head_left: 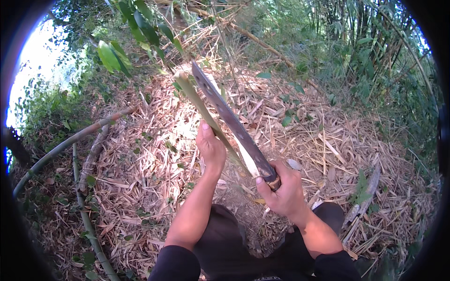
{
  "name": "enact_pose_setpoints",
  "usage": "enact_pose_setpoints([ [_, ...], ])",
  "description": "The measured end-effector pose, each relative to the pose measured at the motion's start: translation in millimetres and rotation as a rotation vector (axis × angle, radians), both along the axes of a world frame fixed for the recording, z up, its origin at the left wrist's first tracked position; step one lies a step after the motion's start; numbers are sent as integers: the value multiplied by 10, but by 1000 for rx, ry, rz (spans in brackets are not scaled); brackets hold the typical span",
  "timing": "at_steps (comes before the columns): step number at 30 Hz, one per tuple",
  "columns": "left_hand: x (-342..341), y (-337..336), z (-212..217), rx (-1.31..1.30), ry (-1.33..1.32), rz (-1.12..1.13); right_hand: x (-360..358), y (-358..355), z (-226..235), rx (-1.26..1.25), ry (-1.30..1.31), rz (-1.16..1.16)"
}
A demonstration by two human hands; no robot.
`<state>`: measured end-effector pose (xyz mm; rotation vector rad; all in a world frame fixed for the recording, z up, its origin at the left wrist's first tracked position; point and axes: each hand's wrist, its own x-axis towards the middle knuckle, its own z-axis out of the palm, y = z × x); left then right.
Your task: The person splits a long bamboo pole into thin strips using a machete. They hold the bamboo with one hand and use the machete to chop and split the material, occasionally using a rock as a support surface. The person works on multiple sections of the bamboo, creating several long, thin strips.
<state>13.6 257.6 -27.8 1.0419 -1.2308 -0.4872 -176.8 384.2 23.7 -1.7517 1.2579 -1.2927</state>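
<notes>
At frame centre, our left hand point(212, 152) pinched one green stalk point(198, 103); below right, our right hand point(285, 191) curled its fingers round one dark knife point(226, 111).

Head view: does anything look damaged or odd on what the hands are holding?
A pale strip stands out between the green stalk in the left hand and the dark knife blade, near the right hand. Far lighter than both, it may be exposed wood on the stalk, but I can't be sure. The blade also looks blotchy.

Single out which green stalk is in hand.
The light green stalk in the left hand, alongside the machete; the curved stalk and the straighter stalk at far left are untouched.
</notes>
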Motion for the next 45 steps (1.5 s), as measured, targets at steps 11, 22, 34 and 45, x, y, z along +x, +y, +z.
enact_pose_setpoints([
  [11,45,107,56,42,-24,49,-26,36,129,-80,-21,-5],
  [22,-18,143,59,-9,-40,-41,17,-62,78,-33,-37,35],
  [34,104,116,-63,-101,-98,-17,100,-179,-26,175,55,7],
  [45,180,167,95,-236,-149,69,150,-310,-419,302,153,-9],
])
